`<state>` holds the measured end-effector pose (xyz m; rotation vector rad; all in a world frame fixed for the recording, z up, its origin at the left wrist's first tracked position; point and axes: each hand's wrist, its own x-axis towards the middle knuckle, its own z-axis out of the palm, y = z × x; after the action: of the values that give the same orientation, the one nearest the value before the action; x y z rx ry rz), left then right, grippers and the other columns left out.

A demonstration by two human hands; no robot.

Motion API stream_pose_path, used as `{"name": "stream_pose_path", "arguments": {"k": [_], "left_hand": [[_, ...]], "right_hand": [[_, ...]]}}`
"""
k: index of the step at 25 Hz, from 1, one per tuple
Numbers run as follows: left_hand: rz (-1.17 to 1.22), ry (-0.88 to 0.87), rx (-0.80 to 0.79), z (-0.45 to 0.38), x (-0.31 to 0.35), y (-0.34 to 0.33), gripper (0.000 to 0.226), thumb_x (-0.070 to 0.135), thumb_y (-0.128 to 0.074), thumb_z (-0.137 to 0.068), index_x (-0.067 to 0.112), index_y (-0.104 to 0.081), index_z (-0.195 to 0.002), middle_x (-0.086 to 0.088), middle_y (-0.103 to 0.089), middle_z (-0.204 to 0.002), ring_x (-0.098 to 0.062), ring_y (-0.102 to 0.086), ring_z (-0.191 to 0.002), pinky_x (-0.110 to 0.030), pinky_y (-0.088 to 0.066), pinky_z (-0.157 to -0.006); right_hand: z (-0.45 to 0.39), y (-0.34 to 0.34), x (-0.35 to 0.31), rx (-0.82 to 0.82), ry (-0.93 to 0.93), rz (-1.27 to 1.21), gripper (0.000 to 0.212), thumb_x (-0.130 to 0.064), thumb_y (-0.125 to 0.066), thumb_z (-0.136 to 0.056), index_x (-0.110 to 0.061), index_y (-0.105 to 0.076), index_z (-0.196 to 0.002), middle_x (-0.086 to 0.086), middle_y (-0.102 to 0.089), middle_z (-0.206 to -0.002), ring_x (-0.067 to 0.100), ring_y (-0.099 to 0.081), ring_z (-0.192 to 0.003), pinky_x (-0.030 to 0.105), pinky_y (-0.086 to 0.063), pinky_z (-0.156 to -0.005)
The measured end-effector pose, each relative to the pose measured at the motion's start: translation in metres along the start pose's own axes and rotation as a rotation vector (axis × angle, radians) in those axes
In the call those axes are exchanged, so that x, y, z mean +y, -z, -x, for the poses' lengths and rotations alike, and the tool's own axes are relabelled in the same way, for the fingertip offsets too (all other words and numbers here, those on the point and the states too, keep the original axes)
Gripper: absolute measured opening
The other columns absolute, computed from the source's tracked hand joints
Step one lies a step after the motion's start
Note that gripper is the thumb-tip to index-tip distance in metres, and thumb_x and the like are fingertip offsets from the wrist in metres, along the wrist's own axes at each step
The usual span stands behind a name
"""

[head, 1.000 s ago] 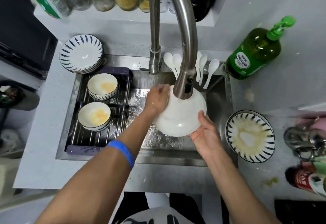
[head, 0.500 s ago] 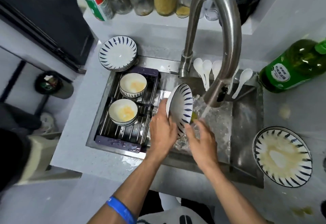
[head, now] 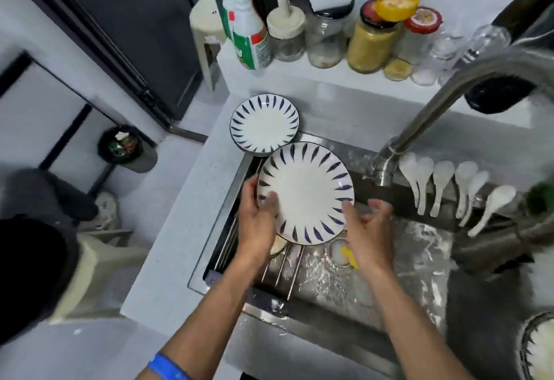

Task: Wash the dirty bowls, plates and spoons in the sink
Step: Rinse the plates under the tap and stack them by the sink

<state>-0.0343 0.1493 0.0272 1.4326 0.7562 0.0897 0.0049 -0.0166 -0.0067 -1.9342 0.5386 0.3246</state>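
Over the drying rack [head: 278,271] at the sink's [head: 374,283] left end, a striped plate [head: 305,192] is being gripped at its rim by the left hand [head: 257,224]. Beside its right edge, the right hand [head: 367,236] is being held loosely curled, nothing in it. Stacked plates [head: 264,123] are being kept behind.

We held our left hand [head: 257,224] curled at the plate's [head: 305,194] left rim, thumb on its face. Our right hand [head: 367,236] sat at the right rim, fingers loosely bent, 1 fingertip touching the edge. Both forearms reached forward, a blue band [head: 168,367] on the left wrist.
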Motion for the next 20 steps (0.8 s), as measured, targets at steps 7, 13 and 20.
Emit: {"name": "stream_pose_path", "arguments": {"k": [7,13,20], "left_hand": [[-0.168,0.267,0.236,-0.178,0.015,0.028,0.041,0.013,-0.038,-0.070,0.013,-0.066,-0.100,-0.012,-0.070,-0.105,-0.033,-0.067,-0.097,-0.042,-0.056,-0.089],[-0.520,0.144,0.197,-0.233,0.001,0.033,0.025,0.002,-0.058,-0.070,0.015,-0.073,-0.084,-0.005,-0.075,-0.088,-0.030,-0.068,-0.086,-0.040,-0.059,-0.081],[-0.306,0.094,0.349,-0.193,0.015,0.024,0.060,0.010,-0.062,-0.078,0.026,-0.054,-0.135,0.001,-0.061,-0.111,-0.024,-0.066,-0.101,-0.039,-0.054,-0.096]], "right_hand": [[-0.114,-0.138,-0.091,-0.041,0.082,0.185,0.011,-0.016,-0.055,-0.092,-0.008,-0.057,-0.084,0.009,-0.064,-0.090,0.027,-0.059,-0.083,0.035,-0.049,-0.072],[-0.152,-0.159,-0.094,0.115,0.073,0.136,0.022,-0.020,-0.068,-0.074,-0.006,-0.056,-0.063,0.013,-0.068,-0.070,0.037,-0.067,-0.065,0.046,-0.059,-0.065],[-0.117,-0.105,-0.089,-0.136,0.228,0.400,0.037,-0.035,-0.038,-0.102,-0.012,-0.065,-0.112,0.012,-0.066,-0.113,0.030,-0.060,-0.100,0.037,-0.047,-0.083]]}}
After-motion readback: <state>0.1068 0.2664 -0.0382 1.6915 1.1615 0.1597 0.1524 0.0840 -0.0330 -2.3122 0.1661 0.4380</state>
